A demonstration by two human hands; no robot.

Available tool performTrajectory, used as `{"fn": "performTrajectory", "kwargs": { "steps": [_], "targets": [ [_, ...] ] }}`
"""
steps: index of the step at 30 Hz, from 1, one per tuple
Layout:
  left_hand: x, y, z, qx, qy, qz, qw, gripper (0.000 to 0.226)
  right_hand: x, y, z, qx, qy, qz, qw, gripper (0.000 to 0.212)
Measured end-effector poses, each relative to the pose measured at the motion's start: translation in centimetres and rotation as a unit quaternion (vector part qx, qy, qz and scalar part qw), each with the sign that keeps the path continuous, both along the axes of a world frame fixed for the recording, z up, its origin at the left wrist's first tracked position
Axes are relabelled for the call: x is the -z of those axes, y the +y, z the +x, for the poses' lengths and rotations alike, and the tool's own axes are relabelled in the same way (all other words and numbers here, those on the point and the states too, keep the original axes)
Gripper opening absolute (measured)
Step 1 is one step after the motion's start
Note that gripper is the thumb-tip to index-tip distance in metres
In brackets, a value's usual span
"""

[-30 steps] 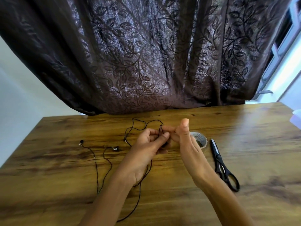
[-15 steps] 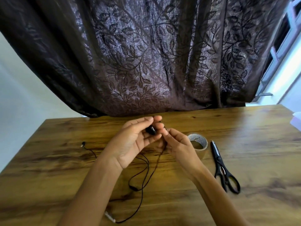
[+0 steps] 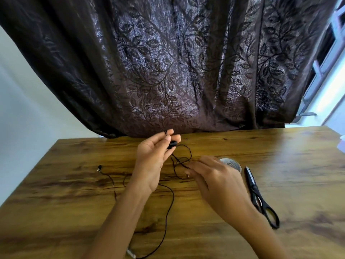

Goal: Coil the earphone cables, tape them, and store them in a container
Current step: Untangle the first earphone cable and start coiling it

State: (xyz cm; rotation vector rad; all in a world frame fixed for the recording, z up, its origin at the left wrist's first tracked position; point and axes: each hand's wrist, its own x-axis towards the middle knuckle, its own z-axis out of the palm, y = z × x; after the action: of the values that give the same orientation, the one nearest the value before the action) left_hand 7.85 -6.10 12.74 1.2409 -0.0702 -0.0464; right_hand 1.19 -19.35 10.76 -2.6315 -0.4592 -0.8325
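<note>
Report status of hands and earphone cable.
Left hand raised, pinches earphone cable. Right hand at cable loop, grip blurred. Tape roll, scissors to the right.

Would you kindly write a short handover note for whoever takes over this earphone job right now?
Left hand: raised above the table, pinching a small black piece on the earphone cable.
Right hand: fingertips at the cable's loose loops; it is blurred, so its grip cannot be told.
Things: the cable trails loose over the table, with one earbud at the left and the plug at the near edge. The tape roll and scissors lie to the right.
Done: no finished coil, no tape applied.
Left: coil, tape, store. No container is plainly in view.
</note>
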Motion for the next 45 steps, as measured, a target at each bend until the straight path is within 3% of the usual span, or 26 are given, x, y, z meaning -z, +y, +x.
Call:
{"fn": "performTrajectory", "kwargs": {
  "steps": [4, 6, 9, 13, 17, 20, 25, 28, 34, 36, 39, 42, 45],
  "targets": [
    [0.2, -0.4, -1.3, 0.060, -0.030, 0.094, 0.993, 0.021, -2.8, -1.4, 0.5, -0.031, -0.061, 0.004, 0.998, 0.023],
    [-0.1, -0.7, -2.1, 0.102, -0.027, 0.106, 0.989, 0.023, -3.9, -2.1, 1.4, -0.060, -0.056, 0.051, 0.995, 0.017],
    [-0.9, -1.2, -2.8, 0.162, -0.010, 0.072, 0.984, 0.024, -5.0, -2.7, 3.1, -0.116, 0.015, 0.167, 0.979, 0.007],
    [-1.7, -1.2, -3.2, 0.208, 0.009, 0.004, 0.978, 0.022, -5.3, -2.7, 4.3, -0.235, 0.147, 0.432, 0.858, 0.010],
    [-2.4, -0.7, -3.5, 0.263, 0.034, -0.073, 0.961, 0.032, -4.5, -2.5, 4.9, -0.215, 0.105, 0.471, 0.849, 0.010],
    [-2.5, -0.3, -3.4, 0.252, 0.027, -0.118, 0.960, 0.033, -3.0, -2.2, 5.1, -0.175, 0.090, 0.489, 0.850, 0.007],
    [-2.4, 0.5, -2.5, 0.181, 0.011, -0.120, 0.976, 0.033, -0.2, -1.8, 4.4, -0.109, 0.084, 0.432, 0.891, 0.007],
    [-2.3, 0.9, -1.7, 0.139, 0.016, -0.138, 0.980, 0.031, 1.0, -1.5, 3.2, -0.085, 0.090, 0.337, 0.933, 0.010],
    [-1.8, 1.6, -0.9, 0.088, 0.011, -0.151, 0.985, 0.027, 2.0, -0.4, -0.1, -0.109, 0.141, 0.140, 0.974, 0.027],
    [-1.5, 1.6, -0.8, 0.069, 0.009, -0.137, 0.988, 0.027, 1.5, -0.4, -1.0, -0.088, 0.105, 0.066, 0.988, 0.033],
    [-1.1, 1.6, -0.8, 0.054, 0.005, -0.095, 0.994, 0.027, -0.6, -0.7, -1.6, -0.080, 0.008, -0.028, 0.996, 0.022],
    [-0.8, 1.3, -1.2, 0.073, -0.001, -0.054, 0.996, 0.027, -3.6, -1.1, -1.5, -0.095, -0.071, -0.065, 0.991, 0.013],
    [-0.8, 0.8, -1.8, 0.105, -0.011, -0.008, 0.994, 0.025, -6.7, -1.3, -0.5, -0.140, -0.086, -0.050, 0.985, 0.011]
  ]
}}
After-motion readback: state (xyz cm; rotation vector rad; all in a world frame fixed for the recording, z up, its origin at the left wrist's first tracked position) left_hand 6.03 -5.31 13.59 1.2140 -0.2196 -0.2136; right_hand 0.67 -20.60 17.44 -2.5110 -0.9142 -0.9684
